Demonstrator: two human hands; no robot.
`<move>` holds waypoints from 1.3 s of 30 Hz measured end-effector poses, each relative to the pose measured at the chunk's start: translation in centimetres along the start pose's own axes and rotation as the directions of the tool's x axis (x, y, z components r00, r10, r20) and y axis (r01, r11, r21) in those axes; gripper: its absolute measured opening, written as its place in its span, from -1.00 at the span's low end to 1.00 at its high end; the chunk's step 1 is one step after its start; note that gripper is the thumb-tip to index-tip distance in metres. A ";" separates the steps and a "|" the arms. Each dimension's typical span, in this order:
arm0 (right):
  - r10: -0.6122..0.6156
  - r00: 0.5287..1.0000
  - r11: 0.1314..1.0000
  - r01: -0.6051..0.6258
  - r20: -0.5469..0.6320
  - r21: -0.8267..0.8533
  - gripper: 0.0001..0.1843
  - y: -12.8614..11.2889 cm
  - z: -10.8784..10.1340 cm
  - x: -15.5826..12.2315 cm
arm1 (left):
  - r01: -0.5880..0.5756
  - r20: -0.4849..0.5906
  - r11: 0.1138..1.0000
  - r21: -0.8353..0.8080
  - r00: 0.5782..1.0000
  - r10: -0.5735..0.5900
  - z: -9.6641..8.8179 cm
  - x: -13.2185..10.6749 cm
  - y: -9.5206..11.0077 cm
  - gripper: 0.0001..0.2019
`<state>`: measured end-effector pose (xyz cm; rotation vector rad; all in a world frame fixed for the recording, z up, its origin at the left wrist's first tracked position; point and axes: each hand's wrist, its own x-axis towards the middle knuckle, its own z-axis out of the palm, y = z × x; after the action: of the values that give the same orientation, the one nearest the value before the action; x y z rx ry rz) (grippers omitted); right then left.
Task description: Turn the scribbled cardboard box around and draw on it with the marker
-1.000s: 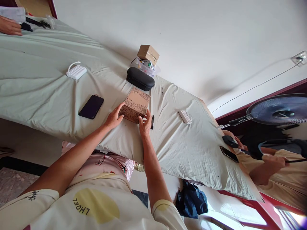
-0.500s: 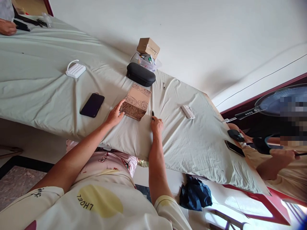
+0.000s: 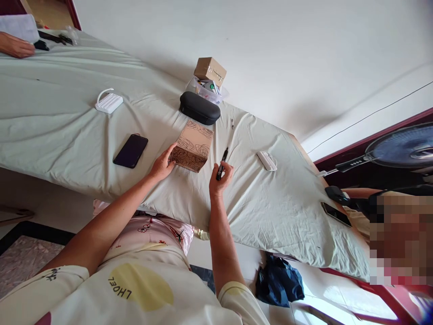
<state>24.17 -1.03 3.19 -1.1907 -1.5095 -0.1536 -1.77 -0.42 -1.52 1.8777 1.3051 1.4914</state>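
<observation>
So, R hand (image 3: 220,180): marker (image 3: 223,163); L hand (image 3: 163,165): box (image 3: 194,143)

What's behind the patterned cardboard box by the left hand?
Behind the patterned box is a black case, then a clear tub of small items, with a plain box above. The case hides part of the tub's front, covering whatever lies there.

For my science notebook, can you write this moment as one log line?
left hand: touching swirl-patterned brown cardboard box | right hand: holding slim black marker | beyond box: oblong black case
</observation>
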 end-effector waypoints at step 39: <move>0.127 0.982 0.992 -0.124 0.142 -0.031 -0.59 -0.2 -0.4 0.6 | -0.039 0.050 0.999 0.035 0.998 0.037 -0.1 0.2 0.5 -0.19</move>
<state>24.36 -1.04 3.91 -1.3340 -1.5547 0.0008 -1.64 -0.52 -1.05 1.9599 1.2889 1.4399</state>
